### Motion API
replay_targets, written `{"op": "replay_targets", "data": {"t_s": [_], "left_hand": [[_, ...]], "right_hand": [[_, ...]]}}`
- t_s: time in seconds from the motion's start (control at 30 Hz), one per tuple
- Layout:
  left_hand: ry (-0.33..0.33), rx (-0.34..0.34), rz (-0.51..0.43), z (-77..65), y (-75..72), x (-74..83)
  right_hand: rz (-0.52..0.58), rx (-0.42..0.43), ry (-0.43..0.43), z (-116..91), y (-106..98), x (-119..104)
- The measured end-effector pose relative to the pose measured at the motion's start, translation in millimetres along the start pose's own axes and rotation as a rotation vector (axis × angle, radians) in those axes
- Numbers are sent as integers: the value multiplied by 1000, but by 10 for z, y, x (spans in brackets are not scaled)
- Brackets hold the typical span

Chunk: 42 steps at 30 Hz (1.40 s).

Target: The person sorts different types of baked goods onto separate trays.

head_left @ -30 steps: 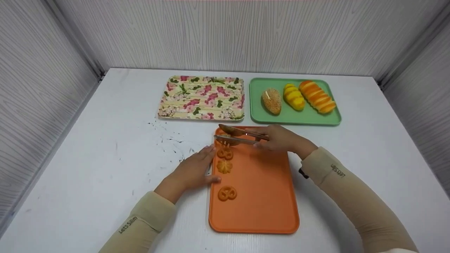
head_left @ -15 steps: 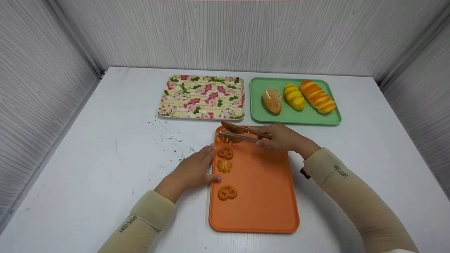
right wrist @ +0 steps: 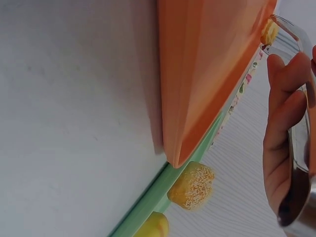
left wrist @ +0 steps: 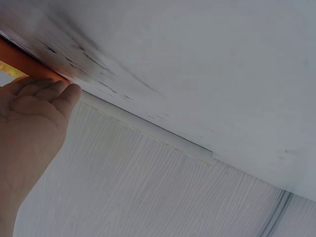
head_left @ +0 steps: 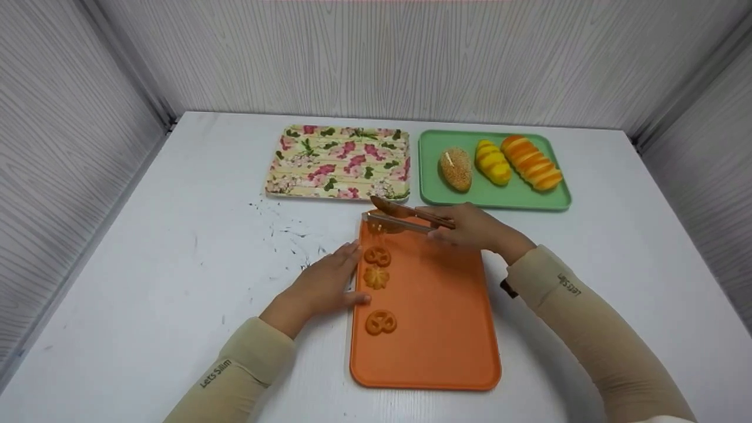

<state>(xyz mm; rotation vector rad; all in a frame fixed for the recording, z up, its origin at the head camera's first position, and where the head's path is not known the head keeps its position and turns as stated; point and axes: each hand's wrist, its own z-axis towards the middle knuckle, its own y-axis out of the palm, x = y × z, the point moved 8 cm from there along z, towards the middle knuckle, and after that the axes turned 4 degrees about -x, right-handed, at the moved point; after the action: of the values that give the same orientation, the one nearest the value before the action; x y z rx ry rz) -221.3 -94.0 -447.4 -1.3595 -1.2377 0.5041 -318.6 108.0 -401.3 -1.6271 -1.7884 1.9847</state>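
Note:
My right hand (head_left: 473, 228) grips metal tongs (head_left: 411, 212) over the far left corner of the orange tray (head_left: 437, 346). In the right wrist view, a small golden cookie (right wrist: 269, 32) sits between the tong tips; the tongs mostly hide it from the head view. Down the tray's left side lie a pretzel-shaped cookie (head_left: 377, 256), a flower-shaped cookie (head_left: 376, 277) and, nearer, another pretzel-shaped cookie (head_left: 381, 322). My left hand (head_left: 320, 286) rests against the tray's left edge, fingers extended, thumb over the rim.
Behind the orange tray are a flower-patterned tray (head_left: 341, 161) and a green tray (head_left: 493, 198). The green one bears a seeded bun (head_left: 456, 169), a yellow bread (head_left: 492, 162) and an orange striped loaf (head_left: 531, 163). Pale panels (head_left: 388, 59) wall the white table (head_left: 176, 235).
My right hand has shifted the tongs slightly away from me, toward the tray's far edge, and a little rightward. The left hand stays in place.

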Motion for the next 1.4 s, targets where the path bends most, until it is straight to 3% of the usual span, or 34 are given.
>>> {"op": "replay_targets", "data": {"t_s": [0.33,0.6,0.93,1.4], "left_hand": [[-4,-2,0,-5,-8,9],[-15,-7,7,-8,-2,7],[-18,-13,-2,-4,-2,12],[-4,2,-6,-3,-8,27]], "right_hand": [[92,58,15,-7,-158,16],[138,138,77,49,-312,143],[108,190,174,149,-351,310],[24,197,133,258,-318,292]]}}
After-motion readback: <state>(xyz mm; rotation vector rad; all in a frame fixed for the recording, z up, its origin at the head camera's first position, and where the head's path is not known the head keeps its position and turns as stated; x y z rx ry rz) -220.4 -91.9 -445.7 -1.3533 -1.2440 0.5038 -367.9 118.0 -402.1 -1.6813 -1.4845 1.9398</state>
